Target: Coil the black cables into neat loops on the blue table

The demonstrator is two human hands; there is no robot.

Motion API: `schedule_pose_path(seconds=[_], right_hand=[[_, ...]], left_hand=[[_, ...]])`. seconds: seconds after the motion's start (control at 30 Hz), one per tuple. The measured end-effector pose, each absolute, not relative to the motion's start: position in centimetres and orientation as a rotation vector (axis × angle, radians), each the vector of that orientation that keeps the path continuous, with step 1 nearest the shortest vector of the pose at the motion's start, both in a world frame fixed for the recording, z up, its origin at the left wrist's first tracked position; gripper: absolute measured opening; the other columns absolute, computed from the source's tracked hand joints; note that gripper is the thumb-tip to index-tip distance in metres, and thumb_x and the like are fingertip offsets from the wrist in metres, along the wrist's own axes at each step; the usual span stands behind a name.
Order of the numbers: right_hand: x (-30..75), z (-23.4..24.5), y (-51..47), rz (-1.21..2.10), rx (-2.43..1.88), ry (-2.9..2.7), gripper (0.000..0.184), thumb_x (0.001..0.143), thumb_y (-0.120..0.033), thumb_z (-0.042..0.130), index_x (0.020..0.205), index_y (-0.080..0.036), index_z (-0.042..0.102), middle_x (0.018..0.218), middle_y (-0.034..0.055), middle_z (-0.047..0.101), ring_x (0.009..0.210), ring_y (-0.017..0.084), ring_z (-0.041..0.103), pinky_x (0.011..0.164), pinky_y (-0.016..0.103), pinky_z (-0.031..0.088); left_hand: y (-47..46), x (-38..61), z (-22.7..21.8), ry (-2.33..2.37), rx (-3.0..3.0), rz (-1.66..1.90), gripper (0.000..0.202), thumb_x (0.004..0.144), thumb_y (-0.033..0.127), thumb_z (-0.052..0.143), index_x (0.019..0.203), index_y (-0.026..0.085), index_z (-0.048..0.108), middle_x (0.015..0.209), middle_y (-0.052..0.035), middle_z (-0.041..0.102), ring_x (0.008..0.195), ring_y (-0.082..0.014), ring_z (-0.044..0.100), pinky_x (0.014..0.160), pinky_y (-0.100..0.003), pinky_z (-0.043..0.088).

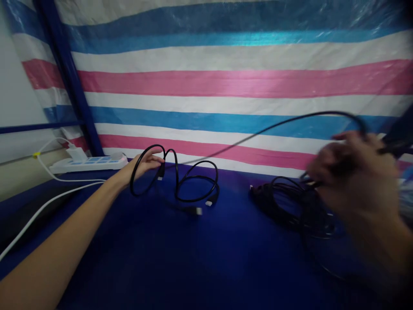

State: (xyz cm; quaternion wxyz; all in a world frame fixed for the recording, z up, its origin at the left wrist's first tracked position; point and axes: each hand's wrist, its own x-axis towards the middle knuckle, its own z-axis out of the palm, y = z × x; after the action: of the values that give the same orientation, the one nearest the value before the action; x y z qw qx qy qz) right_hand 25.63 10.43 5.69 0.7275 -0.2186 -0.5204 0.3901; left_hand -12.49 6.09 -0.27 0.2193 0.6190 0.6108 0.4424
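The right hand's [358, 172] fingers are gripping a cable [274, 127] arching above the desk [193, 267]; the left hand's [145, 164] are extending beside a loop [131, 181], pinch unclear. Work is looking partway: loose loops [190, 200] are lying left of a tangle [277, 211].

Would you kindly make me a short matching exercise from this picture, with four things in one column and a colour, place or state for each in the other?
Column 1
1. Power strip
2. Striped sheet
3. Left hand
4. Right hand

Column 2
A. pink, blue and white, behind the dark blue surface
B. blurred, gripping a raised black cable
C. white, with a white plug in it
D. partly behind a looped black cable, on the side near the power strip

Right pairs: 1-C, 2-A, 3-D, 4-B
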Motion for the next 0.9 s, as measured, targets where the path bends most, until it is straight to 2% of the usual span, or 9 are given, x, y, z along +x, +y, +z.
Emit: schedule_pose_path(seconds=[0.07, 0.2, 0.33, 0.4, 0.53, 0.63, 0.7, 0.8, 0.9], right_hand=[[23.8, 4.5, 9.9, 1.041, -0.514, -1.322, 0.01, 0.073, -0.02, 0.064, 0.074, -0.02, 0.053, 0.05, -0.0041, 0.045, 0.037, 0.007, 0.034, 0.034, 0.022, 0.018], [21.2, 1.9, 9.4, 1.258, -0.583, -1.649, 0.013, 0.078, -0.026, 0.061, 0.086, -0.021, 0.052, 0.055, -0.0052, 0.053, 0.035, 0.006, 0.038, 0.036, 0.02, 0.024], [19.9, -0.2, 9.7, 1.304, -0.709, -1.778, 0.018, 0.08, -0.029, 0.058, 0.092, -0.019, 0.05, 0.057, -0.0053, 0.053, 0.037, 0.007, 0.041, 0.037, 0.019, 0.027], [19.4, -1.2, 10.0, 1.308, -0.771, -1.838, 0.018, 0.082, -0.03, 0.056, 0.094, -0.018, 0.05, 0.059, -0.0052, 0.053, 0.037, 0.007, 0.043, 0.037, 0.02, 0.029], [18.8, -2.4, 10.6, 1.251, -0.826, -1.881, 0.018, 0.082, -0.03, 0.054, 0.095, -0.018, 0.05, 0.066, -0.0042, 0.054, 0.039, 0.008, 0.047, 0.04, 0.022, 0.035], [18.9, -2.1, 10.7, 1.148, -0.874, -1.779, 0.017, 0.078, -0.028, 0.055, 0.091, -0.017, 0.053, 0.063, -0.0037, 0.053, 0.04, 0.008, 0.047, 0.041, 0.022, 0.036], [19.2, -1.6, 10.8, 1.113, -0.925, -1.64, 0.016, 0.075, -0.027, 0.056, 0.089, -0.017, 0.054, 0.057, -0.0053, 0.049, 0.037, 0.007, 0.041, 0.037, 0.021, 0.031], [19.8, -1.0, 11.0, 1.065, -0.958, -1.5, 0.021, 0.076, -0.03, 0.057, 0.094, -0.019, 0.057, 0.053, -0.0072, 0.043, 0.034, 0.006, 0.031, 0.033, 0.02, 0.022], [20.1, -1.3, 11.4, 0.86, -0.986, -1.623, 0.029, 0.08, -0.032, 0.054, 0.105, -0.02, 0.059, 0.061, -0.0032, 0.051, 0.045, 0.01, 0.045, 0.042, 0.023, 0.035]], left_hand=[[6.9, -11.4, -1.1, 1.648, 1.686, 1.245, 0.056, 0.072, 0.022, 0.058, 0.124, 0.012, 0.04, 0.113, -0.0116, 0.058, 0.09, -0.0157, 0.059, 0.079, -0.029, 0.048], [8.0, -10.6, -2.7, 1.656, 1.677, 1.091, 0.026, 0.07, 0.023, 0.059, 0.093, 0.011, 0.055, 0.083, -0.0075, 0.063, 0.071, -0.0156, 0.06, 0.063, -0.027, 0.047], [7.6, -9.6, -2.1, 1.656, 1.698, 1.159, 0.028, 0.081, 0.032, 0.051, 0.1, 0.013, 0.055, 0.086, -0.0074, 0.063, 0.07, -0.0154, 0.059, 0.055, -0.025, 0.043], [6.9, -8.2, -1.7, 1.58, 1.832, 1.119, 0.032, 0.083, 0.038, 0.051, 0.104, 0.015, 0.058, 0.091, -0.0075, 0.065, 0.076, -0.017, 0.06, 0.062, -0.027, 0.045], [5.6, -4.3, -2.1, 1.399, 2.314, 0.769, 0.034, 0.087, 0.04, 0.049, 0.112, 0.02, 0.06, 0.111, -0.0064, 0.064, 0.1, -0.0205, 0.058, 0.088, -0.033, 0.042], [5.2, -2.4, -2.9, 1.361, 2.589, 0.543, 0.053, 0.082, 0.051, 0.054, 0.125, 0.02, 0.051, 0.123, -0.009, 0.057, 0.109, -0.0245, 0.052, 0.093, -0.036, 0.038], [5.2, -2.3, -3.2, 1.449, 2.687, 0.457, 0.058, 0.078, 0.055, 0.058, 0.124, 0.019, 0.052, 0.116, -0.0097, 0.059, 0.103, -0.0257, 0.053, 0.088, -0.036, 0.039], [5.3, -3.3, -2.9, 1.436, 2.707, 0.319, 0.028, 0.084, 0.042, 0.056, 0.101, 0.021, 0.065, 0.095, -0.005, 0.063, 0.09, -0.0208, 0.055, 0.078, -0.03, 0.04], [5.2, -4.4, -2.2, 1.249, 2.577, 0.289, 0.013, 0.082, 0.02, 0.058, 0.089, 0.022, 0.068, 0.095, -0.0011, 0.064, 0.088, -0.0162, 0.057, 0.078, -0.026, 0.04]])
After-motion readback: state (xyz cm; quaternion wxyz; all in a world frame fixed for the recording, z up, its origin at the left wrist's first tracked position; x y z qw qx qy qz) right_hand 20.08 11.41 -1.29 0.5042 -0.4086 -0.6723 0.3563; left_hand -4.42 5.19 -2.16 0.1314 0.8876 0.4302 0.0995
